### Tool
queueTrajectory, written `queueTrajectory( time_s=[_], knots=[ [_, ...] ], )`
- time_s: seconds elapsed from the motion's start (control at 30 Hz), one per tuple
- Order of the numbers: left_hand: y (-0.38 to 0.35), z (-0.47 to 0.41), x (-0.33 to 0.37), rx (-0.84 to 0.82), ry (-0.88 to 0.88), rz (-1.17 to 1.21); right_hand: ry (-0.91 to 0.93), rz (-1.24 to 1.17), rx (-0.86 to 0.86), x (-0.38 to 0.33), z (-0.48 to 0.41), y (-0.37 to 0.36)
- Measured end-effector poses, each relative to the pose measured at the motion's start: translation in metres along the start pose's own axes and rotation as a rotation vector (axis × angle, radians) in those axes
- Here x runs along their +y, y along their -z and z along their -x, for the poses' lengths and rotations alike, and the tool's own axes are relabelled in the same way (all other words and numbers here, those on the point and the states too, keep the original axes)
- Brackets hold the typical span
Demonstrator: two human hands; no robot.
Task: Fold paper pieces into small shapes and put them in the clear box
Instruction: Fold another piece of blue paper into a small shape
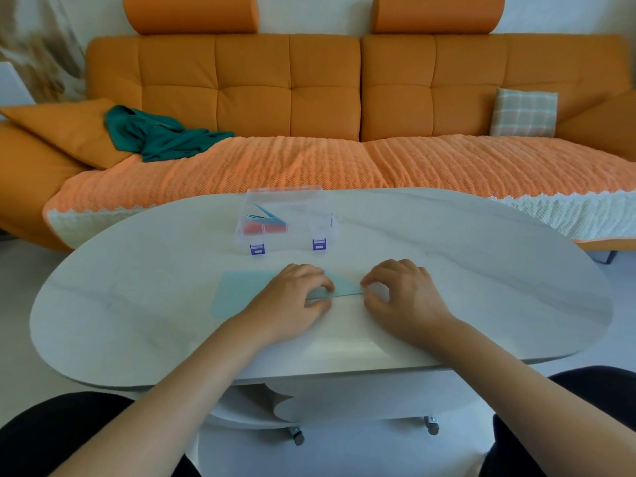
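Your 2 hands work the pale blue paper (pixel 237 294) midway between the surface's (pixel 481 270) near edge and the clear box (pixel 323 215). Left hand (pixel 296 297) curls on the fold, probably to pin it. Right hand (pixel 399 297) pinches the tip, likely to sharpen the crease.

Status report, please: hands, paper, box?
Left hand, right hand pinching light blue paper at its fold. Clear box beyond, folded shapes inside. Nothing between.

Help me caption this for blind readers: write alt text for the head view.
The left hand and right hand pinch a blue paper on a white table, folding it. Behind stands a clear box of folded shapes, then an orange sofa.
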State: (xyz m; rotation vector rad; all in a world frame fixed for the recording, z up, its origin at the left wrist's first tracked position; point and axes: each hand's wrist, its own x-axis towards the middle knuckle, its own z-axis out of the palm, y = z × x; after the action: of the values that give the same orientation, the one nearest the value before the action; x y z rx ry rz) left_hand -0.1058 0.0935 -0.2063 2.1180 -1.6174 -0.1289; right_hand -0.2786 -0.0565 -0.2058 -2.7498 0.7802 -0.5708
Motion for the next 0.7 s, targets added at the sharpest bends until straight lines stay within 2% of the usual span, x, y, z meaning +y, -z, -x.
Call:
queueTrajectory(
  time_s=[0.13, 0.27, 0.37, 0.43, 0.57, 0.7],
  knots=[
    [0.005, -0.008, -0.007, 0.021, -0.038, 0.005, -0.013, -0.053, -0.095, -0.003, -0.01, -0.002],
    [0.004, -0.013, -0.016, 0.044, -0.136, -0.109, -0.038, -0.059, -0.142, -0.008, -0.019, -0.002],
    [0.005, -0.015, -0.016, 0.099, -0.269, -0.205, -0.077, -0.166, -0.213, -0.011, -0.025, 0.003],
    [0.005, -0.014, -0.015, 0.165, -0.299, -0.207, -0.087, -0.255, -0.212, -0.013, -0.026, 0.006],
    [0.015, -0.012, -0.009, 0.198, -0.165, -0.081, -0.099, -0.425, -0.142, -0.02, -0.029, 0.008],
    [0.034, -0.014, 0.0, 0.146, 0.036, 0.215, -0.138, -0.635, -0.205, -0.029, -0.041, 0.024]
  ],
)
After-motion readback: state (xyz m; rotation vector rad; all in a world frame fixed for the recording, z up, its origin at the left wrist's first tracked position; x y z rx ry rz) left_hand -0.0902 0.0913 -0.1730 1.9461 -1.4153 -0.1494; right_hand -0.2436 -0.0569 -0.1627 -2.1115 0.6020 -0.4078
